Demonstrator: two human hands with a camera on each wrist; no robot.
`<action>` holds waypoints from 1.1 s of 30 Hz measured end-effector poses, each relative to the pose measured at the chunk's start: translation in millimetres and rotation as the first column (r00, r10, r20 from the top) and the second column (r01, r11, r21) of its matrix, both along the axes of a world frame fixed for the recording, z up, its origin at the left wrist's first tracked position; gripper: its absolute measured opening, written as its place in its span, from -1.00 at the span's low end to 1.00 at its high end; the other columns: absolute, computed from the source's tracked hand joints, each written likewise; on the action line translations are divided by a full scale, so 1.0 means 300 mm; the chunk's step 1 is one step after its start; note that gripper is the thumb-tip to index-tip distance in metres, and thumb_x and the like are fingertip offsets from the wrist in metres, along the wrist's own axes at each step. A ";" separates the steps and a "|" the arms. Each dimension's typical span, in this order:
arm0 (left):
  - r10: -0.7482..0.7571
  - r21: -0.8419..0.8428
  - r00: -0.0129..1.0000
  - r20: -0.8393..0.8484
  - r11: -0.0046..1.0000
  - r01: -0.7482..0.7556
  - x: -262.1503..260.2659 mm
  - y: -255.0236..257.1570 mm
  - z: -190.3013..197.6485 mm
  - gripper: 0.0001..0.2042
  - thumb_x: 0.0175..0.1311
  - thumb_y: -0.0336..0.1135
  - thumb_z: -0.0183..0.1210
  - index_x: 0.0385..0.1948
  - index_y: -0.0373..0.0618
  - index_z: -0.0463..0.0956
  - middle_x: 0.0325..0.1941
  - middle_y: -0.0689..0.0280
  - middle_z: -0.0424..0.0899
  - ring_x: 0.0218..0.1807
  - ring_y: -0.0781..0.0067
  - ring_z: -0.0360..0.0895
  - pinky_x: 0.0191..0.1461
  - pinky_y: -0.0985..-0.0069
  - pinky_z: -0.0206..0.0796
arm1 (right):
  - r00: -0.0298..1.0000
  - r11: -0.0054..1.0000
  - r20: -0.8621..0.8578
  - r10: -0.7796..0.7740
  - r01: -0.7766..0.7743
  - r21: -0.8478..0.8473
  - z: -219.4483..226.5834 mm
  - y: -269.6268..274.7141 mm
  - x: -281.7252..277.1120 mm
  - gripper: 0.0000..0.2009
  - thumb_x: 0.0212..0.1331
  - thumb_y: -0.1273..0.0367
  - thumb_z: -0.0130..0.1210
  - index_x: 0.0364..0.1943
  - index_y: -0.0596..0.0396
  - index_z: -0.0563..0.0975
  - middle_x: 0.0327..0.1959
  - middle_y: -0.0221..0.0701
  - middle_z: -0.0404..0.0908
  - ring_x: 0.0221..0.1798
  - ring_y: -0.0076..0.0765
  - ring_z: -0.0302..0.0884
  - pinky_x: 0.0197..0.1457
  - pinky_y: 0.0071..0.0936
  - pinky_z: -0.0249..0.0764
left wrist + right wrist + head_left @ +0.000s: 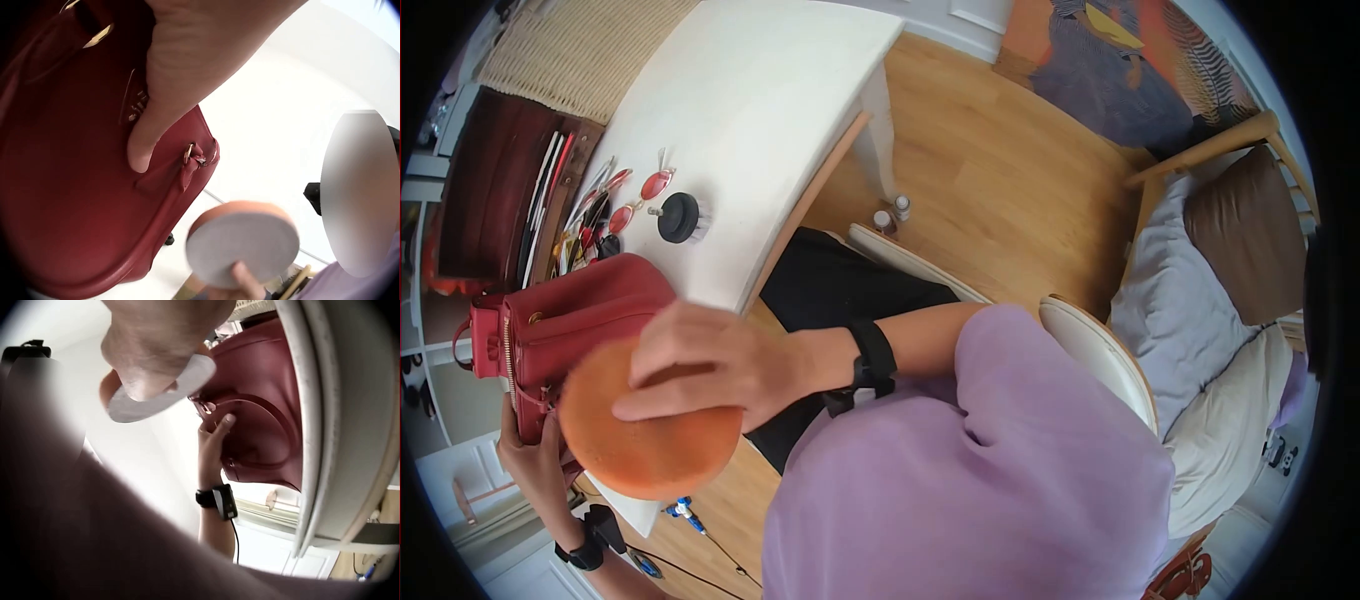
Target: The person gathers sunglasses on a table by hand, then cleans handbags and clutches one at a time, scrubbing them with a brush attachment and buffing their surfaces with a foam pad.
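A red leather handbag (600, 300) sits at the near end of the white table. My left hand (535, 462) holds it by the side; in the left wrist view the thumb (142, 147) presses flat on the leather beside a small metal logo. My right hand (705, 365) grips a round orange sponge pad (645, 450) just in front of the bag. Its grey underside (240, 247) shows in the left wrist view, where a fingertip lies on it. The pad overlaps part of the bag in the head view.
On the white table (770, 80) lie a black round brush (680, 217), red-lensed glasses (656, 184) and an open dark red box (495, 190) beside several small tools. A woven basket (580, 55) stands at the far end. Behind me are a cushioned chair (1180, 260) and small jars (884, 221).
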State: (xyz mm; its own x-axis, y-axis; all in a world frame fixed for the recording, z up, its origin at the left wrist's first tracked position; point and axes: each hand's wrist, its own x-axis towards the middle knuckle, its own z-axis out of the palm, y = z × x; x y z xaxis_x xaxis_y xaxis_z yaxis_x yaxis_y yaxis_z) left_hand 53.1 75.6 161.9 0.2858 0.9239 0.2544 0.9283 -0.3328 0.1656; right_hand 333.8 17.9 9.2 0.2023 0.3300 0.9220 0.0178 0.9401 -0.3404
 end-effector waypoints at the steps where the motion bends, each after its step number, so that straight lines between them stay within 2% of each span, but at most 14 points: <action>1: 0.019 0.001 0.999 0.031 1.000 -0.019 -0.007 -0.010 -0.004 -0.45 0.06 -0.46 0.36 0.13 -0.46 0.43 -0.35 0.12 0.69 -0.32 0.49 0.57 -0.19 0.46 0.47 | 0.992 0.991 -0.042 -0.119 0.122 0.059 0.019 0.016 0.019 -0.67 0.09 0.36 0.30 -0.02 0.03 0.64 -0.07 -0.37 0.49 -0.02 -0.20 0.48 0.03 -0.23 0.43; 4: 0.180 -0.008 0.982 0.056 0.984 -0.180 0.019 -0.096 -0.006 -0.48 0.09 -0.56 0.27 0.15 -0.49 0.40 -0.44 0.16 0.68 -0.37 0.54 0.57 -0.19 0.52 0.47 | 0.981 0.974 -0.009 -0.194 0.191 -0.122 0.028 0.047 0.008 -0.53 -0.04 0.51 0.30 0.07 -0.01 0.59 0.01 -0.32 0.44 0.06 -0.11 0.44 0.14 -0.13 0.41; 8: 0.040 0.214 0.995 0.093 0.975 -0.059 -0.093 -0.178 -0.021 -0.53 0.13 -0.62 0.21 0.15 -0.48 0.41 -0.23 0.18 0.69 -0.24 0.55 0.58 -0.12 0.55 0.48 | 0.979 0.941 0.149 -0.136 0.175 -0.291 -0.020 0.046 0.018 -0.35 -0.21 0.64 0.25 0.14 -0.04 0.54 0.06 -0.29 0.42 0.12 -0.05 0.42 0.19 -0.22 0.42; 10: 0.080 0.233 0.993 0.092 0.967 -0.099 -0.185 -0.210 -0.025 -0.57 0.17 -0.62 0.18 0.13 -0.44 0.44 -0.14 0.17 0.67 -0.19 0.52 0.59 -0.09 0.53 0.48 | 0.987 0.933 0.132 -0.087 0.127 -0.337 0.013 0.060 0.026 -0.32 -0.19 0.65 0.24 0.19 -0.05 0.51 0.09 -0.27 0.42 0.14 -0.06 0.41 0.19 -0.22 0.42; 12: 0.013 0.292 0.936 0.351 0.948 -0.123 -0.245 -0.234 -0.040 -0.62 0.20 -0.58 0.18 0.10 -0.37 0.48 -0.12 0.20 0.67 -0.20 0.51 0.59 -0.06 0.54 0.47 | 0.991 0.972 -0.084 -0.101 0.080 -0.221 0.070 0.079 0.001 -0.22 -0.32 0.69 0.21 0.22 -0.10 0.46 0.13 -0.25 0.40 0.16 0.00 0.40 0.20 -0.19 0.38; 13: 0.158 0.194 0.849 0.504 0.938 -0.289 -0.275 -0.251 -0.036 -0.66 0.23 -0.52 0.21 0.06 -0.28 0.50 -0.08 0.22 0.66 -0.18 0.49 0.60 -0.10 0.54 0.49 | 0.996 0.987 -0.006 -0.095 0.093 -0.134 0.083 0.084 -0.014 -0.19 -0.30 0.69 0.20 0.26 -0.11 0.42 0.19 -0.23 0.37 0.22 0.03 0.37 0.24 -0.18 0.37; 16: 0.115 0.307 0.785 0.608 0.879 -0.366 -0.305 -0.285 -0.037 -0.70 0.23 -0.46 0.27 0.00 -0.22 0.51 -0.08 0.22 0.65 -0.20 0.46 0.61 -0.17 0.51 0.51 | 0.998 0.993 0.006 -0.068 0.068 -0.097 0.102 0.090 -0.070 -0.18 -0.30 0.70 0.18 0.27 -0.10 0.40 0.22 -0.23 0.36 0.26 0.06 0.34 0.27 -0.17 0.36; 18: 0.129 0.332 0.782 0.610 0.854 -0.400 -0.312 -0.307 -0.040 -0.68 0.23 -0.43 0.28 0.00 -0.21 0.48 -0.10 0.23 0.65 -0.19 0.43 0.61 -0.21 0.46 0.56 | 0.997 0.988 -0.072 -0.029 0.018 -0.155 0.109 0.099 -0.103 -0.23 -0.24 0.70 0.16 0.26 -0.09 0.42 0.18 -0.23 0.39 0.19 0.05 0.39 0.21 -0.19 0.40; 20: 0.116 0.363 0.776 0.620 0.834 -0.415 -0.341 -0.318 -0.041 -0.64 0.25 -0.34 0.31 0.02 -0.27 0.50 -0.06 0.18 0.66 -0.14 0.41 0.63 -0.05 0.52 0.56 | 0.964 0.893 -0.171 0.205 -0.255 -0.371 0.083 0.107 -0.134 -0.32 -0.13 0.66 0.14 0.24 -0.06 0.43 0.09 -0.23 0.43 0.11 0.01 0.43 0.15 -0.20 0.43; 21: 0.116 0.369 0.777 0.618 0.830 -0.418 -0.357 -0.319 -0.044 -0.64 0.25 -0.34 0.31 0.02 -0.27 0.50 -0.06 0.18 0.66 -0.14 0.41 0.63 -0.05 0.52 0.56 | 0.986 0.931 -0.045 0.159 -0.165 -0.324 0.053 0.103 -0.160 -0.40 -0.04 0.61 0.14 0.22 0.01 0.43 0.01 -0.22 0.45 0.05 -0.02 0.46 0.10 -0.22 0.43; 24: 0.109 0.263 0.635 0.765 0.846 -0.463 -0.381 -0.320 -0.059 -0.54 0.24 -0.16 0.33 0.08 -0.24 0.46 -0.01 0.15 0.63 -0.12 0.34 0.64 -0.14 0.41 0.62 | 0.932 0.845 -0.024 0.361 -0.338 -0.415 0.003 0.017 -0.287 -0.42 -0.04 0.58 0.16 0.21 0.10 0.43 -0.02 -0.20 0.46 0.06 0.00 0.45 0.13 -0.21 0.42; 28: 0.078 0.190 0.421 0.904 0.806 -0.560 -0.266 -0.312 -0.060 -0.33 0.21 0.09 0.29 0.21 -0.23 0.36 0.16 0.11 0.52 0.08 0.18 0.58 -0.25 0.26 0.65 | 0.859 0.718 0.152 0.488 -0.296 -0.630 -0.065 0.005 -0.281 -0.43 -0.01 0.56 0.11 0.22 0.16 0.42 -0.03 -0.18 0.46 0.09 0.05 0.45 0.17 -0.17 0.40; 31: 0.185 -0.098 0.109 0.977 0.836 -0.540 -0.248 -0.338 -0.060 -0.34 0.26 0.07 0.26 0.27 -0.17 0.33 0.27 0.22 0.47 0.19 0.19 0.51 0.01 0.25 0.58 | 0.877 0.746 0.151 0.456 -0.284 -0.602 -0.061 0.034 -0.249 -0.44 -0.02 0.50 0.11 0.20 0.19 0.42 -0.03 -0.03 0.49 0.05 0.14 0.47 0.19 -0.15 0.38; 33: 0.076 -0.056 0.030 0.997 0.905 -0.421 -0.242 -0.319 -0.095 -0.37 0.31 0.08 0.20 0.29 -0.12 0.31 0.31 0.27 0.45 0.23 0.24 0.48 0.17 0.24 0.48 | 0.893 0.665 0.032 0.449 -0.310 -0.679 -0.039 0.063 -0.230 -0.44 -0.02 0.47 0.10 0.19 0.27 0.40 -0.02 0.07 0.53 0.09 0.14 0.48 0.19 -0.20 0.40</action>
